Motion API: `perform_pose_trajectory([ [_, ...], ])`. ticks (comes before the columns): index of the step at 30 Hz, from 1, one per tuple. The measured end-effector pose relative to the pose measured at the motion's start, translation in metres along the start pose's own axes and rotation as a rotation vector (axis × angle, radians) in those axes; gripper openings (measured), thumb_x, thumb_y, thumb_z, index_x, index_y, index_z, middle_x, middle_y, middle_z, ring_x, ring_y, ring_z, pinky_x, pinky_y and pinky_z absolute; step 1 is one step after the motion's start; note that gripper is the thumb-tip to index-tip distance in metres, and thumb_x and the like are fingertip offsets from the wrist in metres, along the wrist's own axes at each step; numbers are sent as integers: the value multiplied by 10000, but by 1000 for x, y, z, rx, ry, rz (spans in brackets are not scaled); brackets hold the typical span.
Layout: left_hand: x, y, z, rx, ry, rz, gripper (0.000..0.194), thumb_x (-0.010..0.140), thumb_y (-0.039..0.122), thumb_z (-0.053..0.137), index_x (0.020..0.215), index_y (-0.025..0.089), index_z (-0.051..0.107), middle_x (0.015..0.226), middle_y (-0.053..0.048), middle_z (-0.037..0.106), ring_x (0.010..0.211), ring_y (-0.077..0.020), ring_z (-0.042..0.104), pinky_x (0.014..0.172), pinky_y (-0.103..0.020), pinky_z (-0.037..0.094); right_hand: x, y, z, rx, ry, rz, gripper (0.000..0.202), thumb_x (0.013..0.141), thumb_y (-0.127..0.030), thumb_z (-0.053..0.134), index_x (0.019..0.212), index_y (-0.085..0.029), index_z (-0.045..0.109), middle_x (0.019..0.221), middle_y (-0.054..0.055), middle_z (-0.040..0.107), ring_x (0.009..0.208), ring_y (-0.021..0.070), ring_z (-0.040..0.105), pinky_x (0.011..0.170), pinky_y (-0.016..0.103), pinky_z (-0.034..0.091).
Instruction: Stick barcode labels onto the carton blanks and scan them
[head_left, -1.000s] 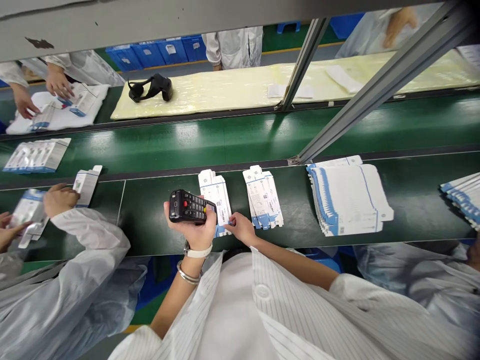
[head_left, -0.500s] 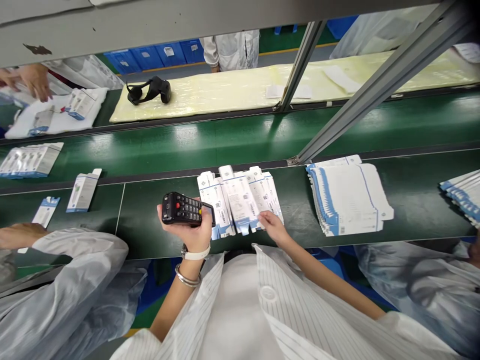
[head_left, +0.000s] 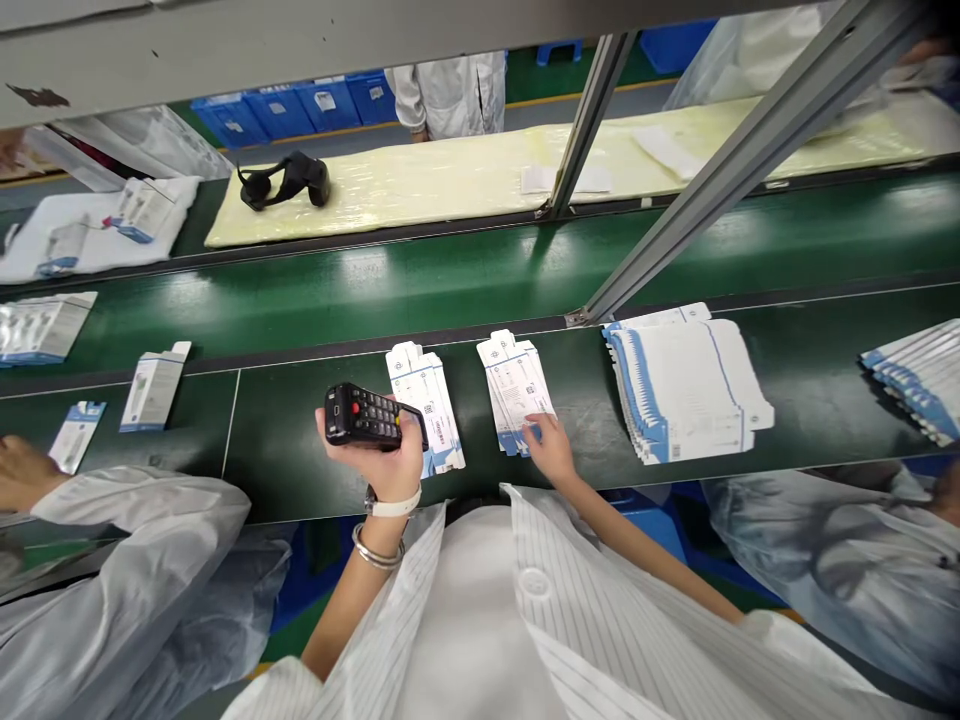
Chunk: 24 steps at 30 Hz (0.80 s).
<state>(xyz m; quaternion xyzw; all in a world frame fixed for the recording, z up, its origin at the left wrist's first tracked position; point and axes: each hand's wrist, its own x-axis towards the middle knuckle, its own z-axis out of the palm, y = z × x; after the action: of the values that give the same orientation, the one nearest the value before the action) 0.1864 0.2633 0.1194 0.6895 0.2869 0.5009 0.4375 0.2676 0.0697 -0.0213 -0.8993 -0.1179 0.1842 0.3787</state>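
Left hand (head_left: 379, 462): had the scanner (head_left: 366, 418) gripped!
Right hand (head_left: 552, 446): touched cartons (head_left: 513, 385), couldn't tell if gripping!
Worktop (head_left: 277, 425): bigger stack (head_left: 686, 385) lay right!

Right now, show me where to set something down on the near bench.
Free: the bench between the white line and the scanner, and the narrower gap between the right hand and the big box stack. Crowded: around the left hand, where the scanner partly hides some flat boxes.

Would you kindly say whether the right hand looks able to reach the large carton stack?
Probably yes: only green worktop shows between the right hand and the large carton stack.
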Motion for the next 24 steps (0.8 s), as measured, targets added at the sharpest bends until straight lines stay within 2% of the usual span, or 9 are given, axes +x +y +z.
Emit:
perform_pose_trajectory([
  [3,0,1,-1,-4,-7,17,818,647,97,582,1299,255,114,1285,-168,299,853,-163,608,809,-395,523,-1,-29,23,61,-167,-115,179,817,-283,459,900,-186,585,870,36,630,798,154,588,761,286,454],
  [6,-1,2,-3,-3,-9,38,805,646,99,586,1291,255,131,1256,-157,339,835,-163,613,805,-404,521,1,-59,50,74,-280,-178,181,819,-324,498,928,-203,577,800,-9,626,673,104,591,654,220,465],
  [8,-1,2,-4,-2,-14,51,794,652,99,587,1286,254,135,1246,-154,346,821,-159,615,801,-406,522,5,-78,66,37,-302,-185,222,797,-365,541,941,-197,565,816,-7,609,662,103,586,639,218,463],
  [11,-2,1,-6,7,-29,55,798,662,98,589,1287,249,117,1231,-156,349,817,-161,616,791,-411,526,13,-100,82,-72,-276,-150,364,730,-412,618,976,-162,522,949,53,577,751,155,595,641,263,468],
  [14,-2,0,-8,19,-28,58,803,665,98,593,1290,247,111,1198,-145,375,826,-166,613,793,-412,526,16,-116,89,-195,-248,-116,479,687,-401,673,1026,-129,471,1047,132,533,842,230,591,642,315,475],
  [17,-2,0,-10,32,-12,49,804,662,103,597,1288,252,115,1223,-154,351,820,-165,614,787,-416,531,13,-125,90,-277,-242,-110,501,696,-361,687,1058,-117,442,1070,172,520,921,272,572,676,339,479],
  [21,-2,-1,-11,50,5,39,811,655,105,606,1287,255,122,1241,-160,337,853,-175,612,793,-410,531,12,-130,89,-314,-260,-102,483,704,-333,691,1053,-115,438,1043,170,556,967,278,562,701,328,472],
  [24,-1,0,-10,40,3,49,806,653,94,607,1286,259,136,1242,-154,336,851,-172,611,795,-410,529,18,-131,90,-306,-292,-77,456,684,-356,703,997,-121,470,947,139,610,889,266,595,665,309,456],
])
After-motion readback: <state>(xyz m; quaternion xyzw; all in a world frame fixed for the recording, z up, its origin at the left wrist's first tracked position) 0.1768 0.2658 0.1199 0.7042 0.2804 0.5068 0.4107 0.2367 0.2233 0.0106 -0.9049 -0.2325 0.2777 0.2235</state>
